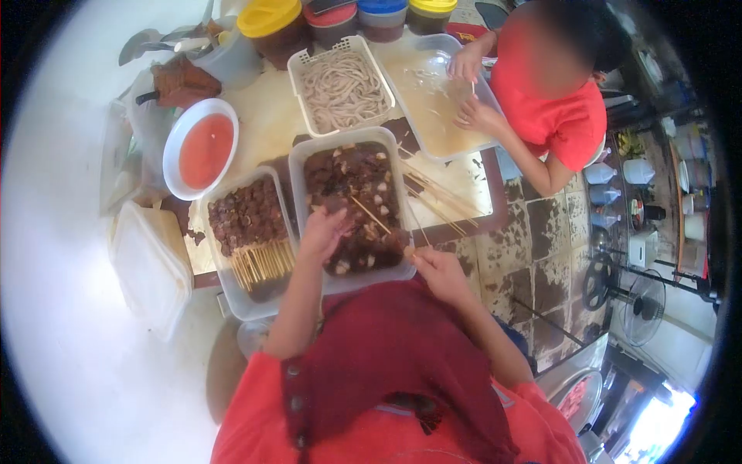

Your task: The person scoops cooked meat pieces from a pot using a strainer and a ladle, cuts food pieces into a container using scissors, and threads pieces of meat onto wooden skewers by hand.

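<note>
Skewers (251, 232) of meat are packed in one tub (259, 309) while loose meat (328, 172) is left in another tub (375, 278), over which a stick (371, 214) is pinched by the right hand (442, 272) and a piece (337, 204) seems gripped by the left hand (321, 233).

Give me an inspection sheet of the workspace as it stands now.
Surface: table mostly covered by containers, pale patches bare.
Job's things: tub of dark meat pieces in front of the person; tray of filled skewers on its left, sticks pointing nearer the person.
Clutter: loose sticks right of the tub; white bowl of red liquid beyond the tray.
Hands: left over the tub, grip unclear; right at its near right corner, fingers pinched, hold unclear.
Cables: nothing seen.
Surroundings: co-worker across the corner; fan at right.
</note>
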`<move>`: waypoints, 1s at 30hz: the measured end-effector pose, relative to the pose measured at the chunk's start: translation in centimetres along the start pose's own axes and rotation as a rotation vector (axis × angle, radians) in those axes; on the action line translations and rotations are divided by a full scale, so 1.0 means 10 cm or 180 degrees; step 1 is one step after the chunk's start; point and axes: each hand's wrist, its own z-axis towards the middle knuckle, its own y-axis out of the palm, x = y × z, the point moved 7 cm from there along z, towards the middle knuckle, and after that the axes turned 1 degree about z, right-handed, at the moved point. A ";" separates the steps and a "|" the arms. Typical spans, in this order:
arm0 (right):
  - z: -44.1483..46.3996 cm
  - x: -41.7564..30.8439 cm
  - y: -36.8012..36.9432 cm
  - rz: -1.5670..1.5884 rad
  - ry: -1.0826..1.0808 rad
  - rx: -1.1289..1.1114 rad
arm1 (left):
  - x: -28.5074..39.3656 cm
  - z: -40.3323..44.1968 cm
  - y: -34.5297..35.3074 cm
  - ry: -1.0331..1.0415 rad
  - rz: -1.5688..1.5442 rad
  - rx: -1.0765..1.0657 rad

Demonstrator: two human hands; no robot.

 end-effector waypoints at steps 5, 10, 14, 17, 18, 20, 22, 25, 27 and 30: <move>-0.08 -0.02 0.02 0.0000 0.0302 -0.0286 | -0.04 0.06 -0.11 0.0005 -0.0146 0.0192; -0.10 0.00 0.03 -0.0017 0.0311 -0.0270 | -0.05 0.03 -0.07 0.0080 -0.0383 0.0117; -0.14 -0.07 0.00 -0.0048 0.0464 -0.0320 | -0.06 0.04 -0.09 0.0218 -0.0200 0.0108; -0.14 -0.11 0.02 -0.0080 0.0412 -0.0298 | -0.01 0.02 -0.06 0.0307 -0.0308 0.0224; -0.15 -0.12 0.02 -0.0086 0.0365 -0.0270 | 0.00 0.03 -0.05 0.0268 -0.0369 0.0199; -0.15 -0.12 0.02 -0.0157 0.0371 -0.0281 | 0.00 0.02 -0.01 0.0215 -0.0449 0.0136; -0.15 -0.13 0.01 -0.0195 0.0400 -0.0302 | -0.01 0.02 0.02 0.0189 -0.0483 0.0070; -0.15 -0.15 -0.02 -0.0214 0.0352 -0.0284 | -0.01 0.03 -0.02 0.0033 -0.0316 0.0144; -0.14 -0.19 -0.04 -0.0240 0.0156 -0.0189 | 0.01 0.03 -0.05 0.0051 -0.0119 0.0275; -0.14 -0.17 -0.05 -0.0214 0.0451 -0.0284 | 0.04 0.02 -0.05 0.0060 0.0014 0.0378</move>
